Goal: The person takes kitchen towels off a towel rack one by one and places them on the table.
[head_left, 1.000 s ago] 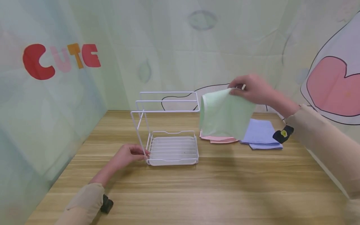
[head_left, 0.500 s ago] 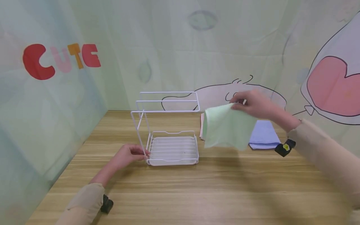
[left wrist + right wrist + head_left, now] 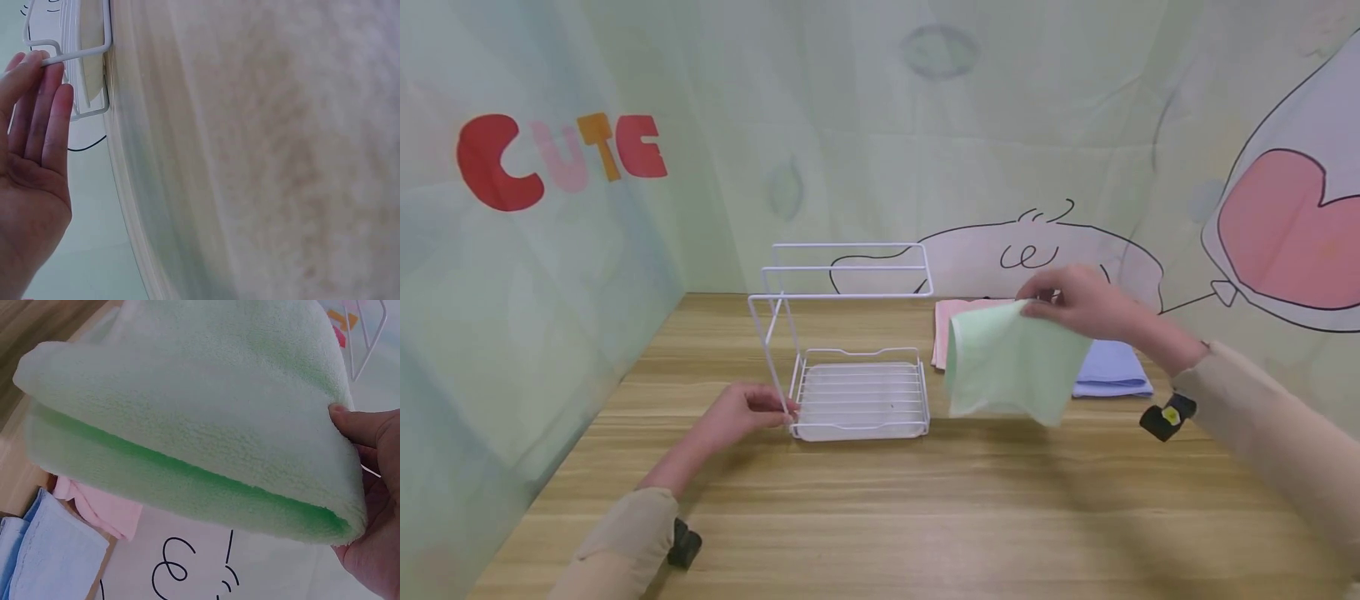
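A folded light green towel [image 3: 1018, 358] hangs from my right hand [image 3: 1082, 304], pinched at its top edge between thumb and fingers. In the right wrist view the towel [image 3: 206, 437] looks fluffy and folded over. It hangs to the right of a white wire rack [image 3: 850, 296], which has top bars and a white tray [image 3: 861, 400] at its base. My left hand [image 3: 748, 412] pinches the rack's lower left wire near the front. In the left wrist view the thumb and fingers of that hand [image 3: 34, 162] close on the wire [image 3: 75, 56].
Behind the green towel lies a folded pink towel [image 3: 951, 317], partly hidden. A folded blue towel [image 3: 1112, 371] lies to its right. The wood-grain table [image 3: 880, 517] meets a printed cloth backdrop [image 3: 850, 125] at the back and left.
My right hand has come down and toward me with the green towel, uncovering more of the pink towel. The left hand and the rack have stayed in place.
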### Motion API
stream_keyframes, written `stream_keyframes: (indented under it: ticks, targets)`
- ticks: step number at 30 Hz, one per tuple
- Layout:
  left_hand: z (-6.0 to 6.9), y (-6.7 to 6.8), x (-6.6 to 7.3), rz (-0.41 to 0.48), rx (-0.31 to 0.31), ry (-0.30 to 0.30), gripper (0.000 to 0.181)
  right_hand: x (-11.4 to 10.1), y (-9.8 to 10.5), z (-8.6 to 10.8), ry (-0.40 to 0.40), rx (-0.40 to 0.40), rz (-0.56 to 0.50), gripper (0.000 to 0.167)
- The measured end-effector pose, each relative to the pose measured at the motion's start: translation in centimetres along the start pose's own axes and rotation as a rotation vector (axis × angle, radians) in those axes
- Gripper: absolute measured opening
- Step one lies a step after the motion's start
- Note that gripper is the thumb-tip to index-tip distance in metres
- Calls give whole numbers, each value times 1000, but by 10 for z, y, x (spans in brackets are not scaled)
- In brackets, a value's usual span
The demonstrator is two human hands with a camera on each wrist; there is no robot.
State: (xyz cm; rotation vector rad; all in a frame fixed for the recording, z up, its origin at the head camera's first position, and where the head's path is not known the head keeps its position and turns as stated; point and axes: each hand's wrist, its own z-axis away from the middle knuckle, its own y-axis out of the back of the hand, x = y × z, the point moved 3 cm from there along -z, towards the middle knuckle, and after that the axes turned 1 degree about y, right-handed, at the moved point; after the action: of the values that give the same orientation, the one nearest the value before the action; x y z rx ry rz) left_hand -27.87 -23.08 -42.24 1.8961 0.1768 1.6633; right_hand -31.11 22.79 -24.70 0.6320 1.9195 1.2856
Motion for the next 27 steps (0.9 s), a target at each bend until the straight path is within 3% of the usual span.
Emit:
stream_keyframes:
  ticks: [21, 27]
  targets:
    - [2, 0, 3, -29, 7, 30, 21, -9, -17, 40, -4, -102, -103, 5]
    - [1, 1, 2, -26, 4, 22, 21, -17, -16, 46, -18, -188, -151, 5]
